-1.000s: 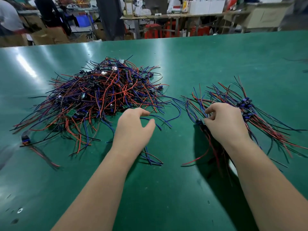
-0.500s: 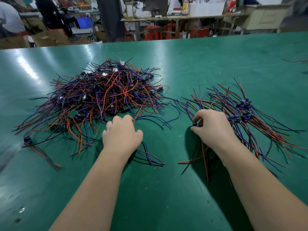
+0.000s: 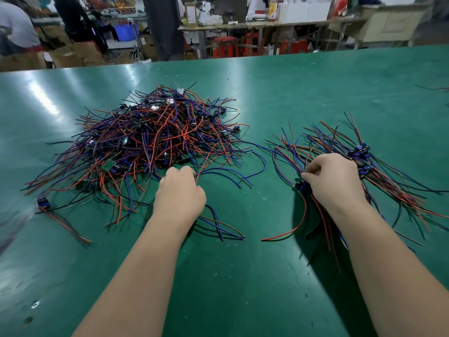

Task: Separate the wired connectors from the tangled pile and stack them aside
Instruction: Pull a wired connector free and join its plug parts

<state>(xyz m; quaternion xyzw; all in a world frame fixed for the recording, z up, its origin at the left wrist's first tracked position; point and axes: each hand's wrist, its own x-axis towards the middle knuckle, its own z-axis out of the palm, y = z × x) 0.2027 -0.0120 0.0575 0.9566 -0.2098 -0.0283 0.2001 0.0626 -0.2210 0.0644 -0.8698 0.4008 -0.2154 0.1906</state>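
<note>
Sorting at a glossy green counter (image 3: 243, 276): left hand (image 3: 179, 198) lies at the near edge of the tangled pile of red, blue and black wired connectors (image 3: 150, 139), fingers curled, grasp indiscernible; right hand (image 3: 335, 183) pinches one small dark connector (image 3: 300, 188) between curled fingers at the near-left edge of the separated stack (image 3: 379, 171), right of the pile.

The tabletop (image 3: 291, 93) was a smooth sheet with a soft sheen, streaked by light toward ten o'clock. In the tangled pile (image 3: 150, 137) the wires wore glossy plastic insulation. The connector housings (image 3: 359, 152) at three o'clock looked dark plastic. The cardboard boxes (image 3: 73, 54) at eleven o'clock were matt.
</note>
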